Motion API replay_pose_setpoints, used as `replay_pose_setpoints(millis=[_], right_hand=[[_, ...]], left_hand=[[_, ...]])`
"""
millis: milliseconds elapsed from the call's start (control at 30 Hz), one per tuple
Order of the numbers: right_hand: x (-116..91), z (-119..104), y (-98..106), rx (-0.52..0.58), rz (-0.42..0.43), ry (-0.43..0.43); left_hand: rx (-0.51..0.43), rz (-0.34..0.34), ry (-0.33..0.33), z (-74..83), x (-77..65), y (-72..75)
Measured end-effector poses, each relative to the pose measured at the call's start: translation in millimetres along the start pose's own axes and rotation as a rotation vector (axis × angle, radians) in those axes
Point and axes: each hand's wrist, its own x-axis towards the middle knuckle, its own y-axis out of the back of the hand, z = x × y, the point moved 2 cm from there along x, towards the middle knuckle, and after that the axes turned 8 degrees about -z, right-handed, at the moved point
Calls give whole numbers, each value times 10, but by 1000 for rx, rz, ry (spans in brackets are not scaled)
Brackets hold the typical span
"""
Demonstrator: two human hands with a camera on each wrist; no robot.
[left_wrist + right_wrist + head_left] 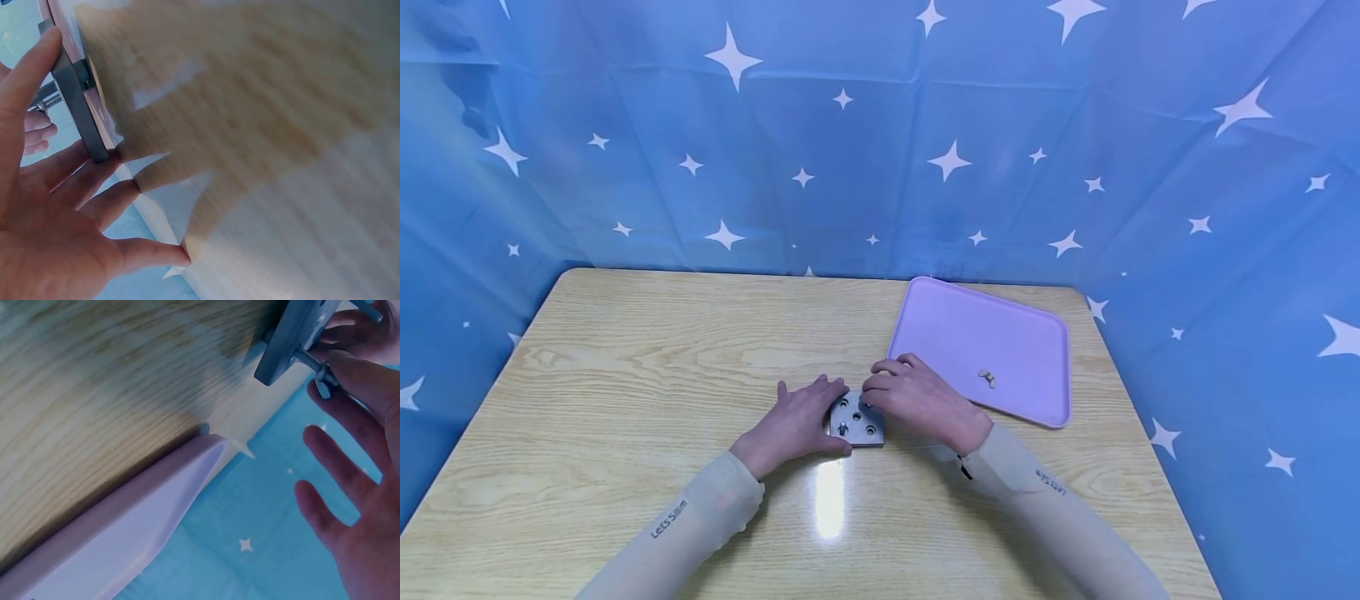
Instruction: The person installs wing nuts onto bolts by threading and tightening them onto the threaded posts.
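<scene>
A grey metal plate [870, 431] with several round holes lies on the table, held along its left side by my left hand [793, 421]. The thumb is at its near edge and the fingers are at its far edge. Two threaded bolts stand up from the plate; one bolt [842, 429] is at its near left corner. On the other bolt [306, 358], at the far right corner, sits a wing nut [324, 378]. My right hand [921, 400] pinches that wing nut between thumb and index finger, the other fingers spread out.
Right of the plate lies a purple tray [977, 325], its near left part behind my right hand. A small brass-coloured wing nut [987, 379] rests in it. Beyond the wooden table [662, 350] hangs a blue cloth [850, 133] with white stars.
</scene>
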Motion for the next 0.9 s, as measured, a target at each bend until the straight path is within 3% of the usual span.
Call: replay_pose_setpoints(millis=[333, 633, 900], right_hand=[[60, -32, -74, -45, 45, -50], [111, -91, -100, 9, 66, -137], [144, -162, -124, 91, 94, -265]], left_hand=[[-6, -6, 10, -2, 3, -2], [-8, 8, -6, 2, -1, -5], [-14, 16, -7, -4, 6, -16]])
